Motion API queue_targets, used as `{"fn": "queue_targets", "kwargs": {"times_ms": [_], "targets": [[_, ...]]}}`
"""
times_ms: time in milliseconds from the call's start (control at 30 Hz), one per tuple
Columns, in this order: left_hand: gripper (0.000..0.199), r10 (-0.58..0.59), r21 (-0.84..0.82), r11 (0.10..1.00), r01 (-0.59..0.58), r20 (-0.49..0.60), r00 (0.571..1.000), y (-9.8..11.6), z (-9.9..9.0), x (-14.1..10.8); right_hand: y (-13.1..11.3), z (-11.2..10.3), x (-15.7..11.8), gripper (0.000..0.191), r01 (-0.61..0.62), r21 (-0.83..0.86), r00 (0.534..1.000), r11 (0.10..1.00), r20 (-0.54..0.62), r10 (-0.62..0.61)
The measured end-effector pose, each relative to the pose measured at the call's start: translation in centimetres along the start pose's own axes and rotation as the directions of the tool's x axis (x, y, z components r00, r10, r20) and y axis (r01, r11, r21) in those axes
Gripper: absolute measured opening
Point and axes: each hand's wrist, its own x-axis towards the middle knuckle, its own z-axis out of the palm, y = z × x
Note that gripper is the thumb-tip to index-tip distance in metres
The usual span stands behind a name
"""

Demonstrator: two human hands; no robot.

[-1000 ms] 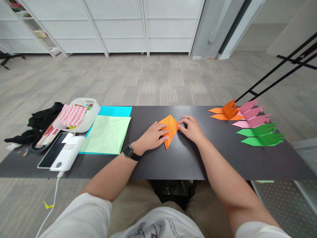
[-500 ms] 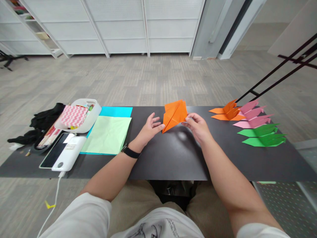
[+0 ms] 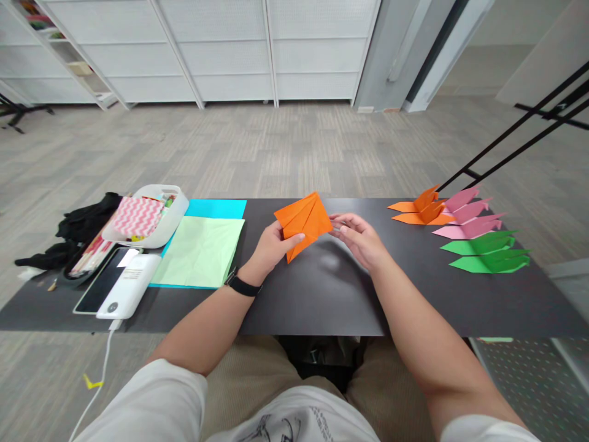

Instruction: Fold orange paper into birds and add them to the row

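A folded orange paper with creases fanning from its top corner is held above the dark table. My left hand grips its lower left side, thumb on the front and fingers behind. At the paper's right corner is my right hand, its fingers apart and slightly curled, with nothing held between them. Whether its fingertips touch the paper's edge is hard to tell.
Folded paper birds in orange, pink and green line the right side. Leftward lie light green paper over blue sheets, a white basket, a power bank, a phone and black cloth.
The orange paper has moved left and turned. My left hand has closed on it, while my right hand has let go of its right side.
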Motion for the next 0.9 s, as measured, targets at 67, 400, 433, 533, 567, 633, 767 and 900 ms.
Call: {"fn": "queue_targets", "kwargs": {"times_ms": [67,400,433,533,567,633,767,900], "targets": [[0.025,0.219,0.281,0.942,-0.182,-0.105,0.970,0.3,-0.8,-0.1,-0.1,-0.5,0.1,0.037,0.017,0.000,0.998,1.000,-0.052,-0.017],[0.021,0.343,0.806,0.338,-0.486,0.375,0.861,-0.6,-1.3,1.2,1.8,-1.7,1.0,0.026,0.153,-0.583,0.964,0.798,-0.089,-0.250],[0.021,0.293,0.809,0.328,-0.488,0.404,0.867,-0.8,-1.1,1.4,1.9,-1.7,1.0,0.025,0.197,-0.642,0.957,0.741,-0.039,-0.288],[0.029,0.175,0.811,0.322,-0.489,0.457,0.872,-1.2,-0.8,1.5,1.9,-1.5,0.8,0.024,0.296,-0.750,0.938,0.591,0.111,-0.329],[0.032,0.149,0.807,0.327,-0.492,0.470,0.870,-1.3,-0.8,1.4,1.9,-1.5,0.7,0.024,0.318,-0.774,0.935,0.548,0.158,-0.319],[0.038,0.115,0.791,0.348,-0.504,0.497,0.860,-1.3,-0.8,1.2,2.2,-1.6,0.6,0.023,0.357,-0.818,0.927,0.451,0.249,-0.282],[0.048,0.105,0.740,0.415,-0.529,0.539,0.836,-1.2,-1.0,0.6,2.9,-2.3,0.5,0.022,0.385,-0.884,0.920,0.265,0.343,-0.191],[0.048,0.120,0.730,0.458,-0.507,0.514,0.849,-0.8,-1.1,0.3,3.3,-3.0,0.6,0.023,0.352,-0.915,0.932,0.196,0.323,-0.167]]}}
